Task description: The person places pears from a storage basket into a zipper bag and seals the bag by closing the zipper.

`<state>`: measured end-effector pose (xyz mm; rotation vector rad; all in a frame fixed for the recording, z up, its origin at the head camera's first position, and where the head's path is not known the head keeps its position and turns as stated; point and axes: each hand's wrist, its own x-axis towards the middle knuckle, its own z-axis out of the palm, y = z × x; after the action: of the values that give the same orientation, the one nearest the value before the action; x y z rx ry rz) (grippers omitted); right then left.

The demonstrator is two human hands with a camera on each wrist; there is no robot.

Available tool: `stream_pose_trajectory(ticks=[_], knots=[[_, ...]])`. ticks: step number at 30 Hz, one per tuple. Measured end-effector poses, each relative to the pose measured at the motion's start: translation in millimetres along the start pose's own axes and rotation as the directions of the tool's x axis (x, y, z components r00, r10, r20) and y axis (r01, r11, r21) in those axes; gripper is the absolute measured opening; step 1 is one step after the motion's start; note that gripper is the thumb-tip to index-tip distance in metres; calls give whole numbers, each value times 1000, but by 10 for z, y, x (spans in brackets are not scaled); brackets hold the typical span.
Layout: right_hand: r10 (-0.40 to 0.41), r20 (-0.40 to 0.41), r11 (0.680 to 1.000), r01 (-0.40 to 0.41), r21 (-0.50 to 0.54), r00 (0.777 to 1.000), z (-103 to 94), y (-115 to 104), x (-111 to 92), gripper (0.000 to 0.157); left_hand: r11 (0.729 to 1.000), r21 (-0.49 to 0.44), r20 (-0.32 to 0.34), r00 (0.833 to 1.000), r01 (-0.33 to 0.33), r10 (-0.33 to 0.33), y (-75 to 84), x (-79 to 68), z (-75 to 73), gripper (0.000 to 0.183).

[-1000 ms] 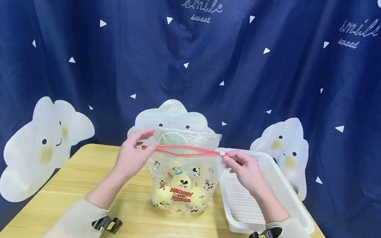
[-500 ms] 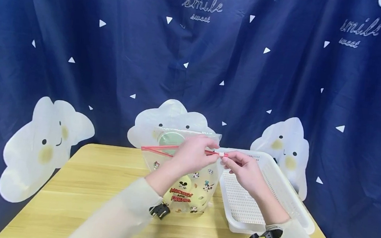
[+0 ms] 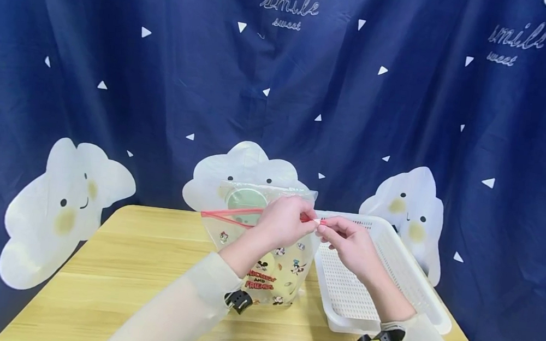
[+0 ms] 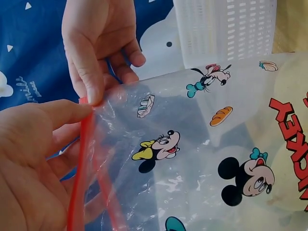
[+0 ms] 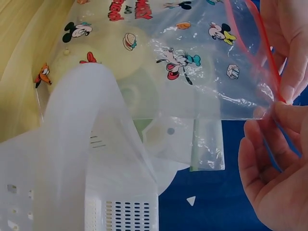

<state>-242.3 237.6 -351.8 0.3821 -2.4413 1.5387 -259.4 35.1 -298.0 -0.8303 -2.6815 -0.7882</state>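
A clear zip bag (image 3: 285, 298) with cartoon prints stands upright on the table, pale yellow round things (image 3: 268, 259) showing through its front. Along its mouth runs a red zip strip (image 3: 224, 213), its two sides parted at the left. My left hand (image 3: 281, 223) pinches the strip near its right end, by the small white slider (image 3: 317, 221), which the fingers mostly hide. My right hand (image 3: 352, 247) pinches the right end of the strip. In the left wrist view, the thumb tips of both hands nearly meet at the bag's corner.
A white perforated basket (image 3: 439, 315) stands right of the bag, under my right forearm. The wooden table (image 3: 135, 272) spreads out to the left. A dark blue curtain (image 3: 171, 100) with white clouds hangs behind.
My left hand has left the strip's left end and moved right, to the slider at its right end. The right hand has kept its pinch there. The bag has stayed in place.
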Motion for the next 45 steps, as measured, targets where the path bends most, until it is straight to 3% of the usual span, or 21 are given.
stream_pose_trajectory(ticks=[9, 16, 24, 37, 45], knots=[[29, -4, 999, -29, -13, 1000, 16, 17, -6, 16, 997, -56, 50, 998, 50, -47, -98, -20, -41, 9], [50, -21, 999, -50, -11, 999, -8, 48, -4, 17, 993, -85, 88, 993, 84, -77, -289, -75, -147, 8], [53, -15, 999, -53, -8, 999, -29, 70, 5, 18, 982, -133, 83, 989, 136, -126, -528, -213, -292, 7], [44, -10, 999, -44, -9, 999, -32, 44, -3, 18, 980, -189, 77, 996, 61, -47, -958, -470, -597, 8], [53, -15, 999, -53, 6, 998, -40, 57, 17, 19, 970, -236, 54, 997, 64, -53, -1275, -641, -746, 7]])
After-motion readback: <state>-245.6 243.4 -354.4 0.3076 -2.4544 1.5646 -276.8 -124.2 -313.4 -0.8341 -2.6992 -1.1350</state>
